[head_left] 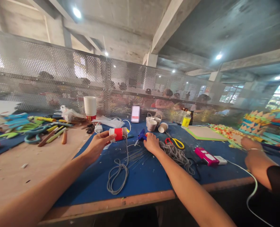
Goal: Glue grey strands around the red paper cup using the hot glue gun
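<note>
a person's left hand (102, 141) is gripping a red-and-white paper cup (118, 134) above a blue tabletop (144, 186) — the cup is lying sideways in the fingers, gray cord (117, 178) wrapping its far end and trailing down into a loose loop. the right hand (152, 142) is closing around a blue glue gun (142, 135), its nozzle pointing down and left, just beside the cup. a tangle of cord (177, 154) is lying by the right forearm, near yellow-handled scissors (178, 143). beyond the hands, cord-wrapped cups (151, 124) are standing together, another cup (163, 127) tipping on its side next to them. a phone (135, 114) is standing upright near a perforated metal screen (121, 75) — while at far right, a co-worker's hand (250, 144) is resting by colorful scraps (227, 132).
</note>
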A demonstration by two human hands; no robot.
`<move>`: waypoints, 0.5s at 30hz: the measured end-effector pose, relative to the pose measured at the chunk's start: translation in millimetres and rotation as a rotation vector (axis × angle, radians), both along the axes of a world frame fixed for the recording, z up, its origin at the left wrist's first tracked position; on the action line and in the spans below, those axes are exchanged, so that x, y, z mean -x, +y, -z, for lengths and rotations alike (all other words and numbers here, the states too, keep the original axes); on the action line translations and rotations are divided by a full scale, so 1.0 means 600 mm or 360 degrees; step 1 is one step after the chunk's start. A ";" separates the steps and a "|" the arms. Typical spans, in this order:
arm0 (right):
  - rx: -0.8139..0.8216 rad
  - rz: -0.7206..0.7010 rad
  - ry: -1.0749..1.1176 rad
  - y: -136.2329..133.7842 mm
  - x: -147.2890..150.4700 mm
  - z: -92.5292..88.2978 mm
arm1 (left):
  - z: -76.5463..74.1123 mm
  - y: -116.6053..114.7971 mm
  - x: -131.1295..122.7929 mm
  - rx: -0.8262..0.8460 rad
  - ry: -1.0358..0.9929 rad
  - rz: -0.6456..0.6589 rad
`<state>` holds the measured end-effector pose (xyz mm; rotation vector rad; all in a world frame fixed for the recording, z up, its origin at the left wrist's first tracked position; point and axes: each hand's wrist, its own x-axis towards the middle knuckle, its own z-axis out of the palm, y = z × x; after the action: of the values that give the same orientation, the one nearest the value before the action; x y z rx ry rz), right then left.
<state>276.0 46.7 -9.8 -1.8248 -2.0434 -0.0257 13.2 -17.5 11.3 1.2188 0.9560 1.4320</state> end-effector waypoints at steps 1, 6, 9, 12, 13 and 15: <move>-0.0046 0.0002 -0.0009 -0.002 0.000 -0.001 | 0.001 0.001 0.000 -0.0012 0.0001 -0.0010; -0.0374 -0.0318 0.0378 -0.021 0.016 -0.022 | 0.000 0.000 -0.002 -0.0025 -0.0063 -0.0019; 0.0034 -0.0797 0.1035 -0.040 0.039 -0.030 | -0.005 -0.005 -0.005 -0.0034 -0.0109 -0.0018; 0.0466 -0.1074 0.1361 -0.059 0.058 -0.031 | -0.012 -0.011 -0.010 -0.0042 -0.0112 -0.0054; 0.0576 -0.1124 0.1410 -0.065 0.062 -0.031 | -0.014 -0.013 -0.011 -0.0050 -0.0104 -0.0089; 0.0677 -0.1199 0.1469 -0.071 0.065 -0.031 | -0.015 -0.015 -0.013 -0.0062 -0.0076 -0.0125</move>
<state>237.0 4.3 8.9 -0.8102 -1.9039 1.2686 20.7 -26.3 20.5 1.1811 0.9562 1.5415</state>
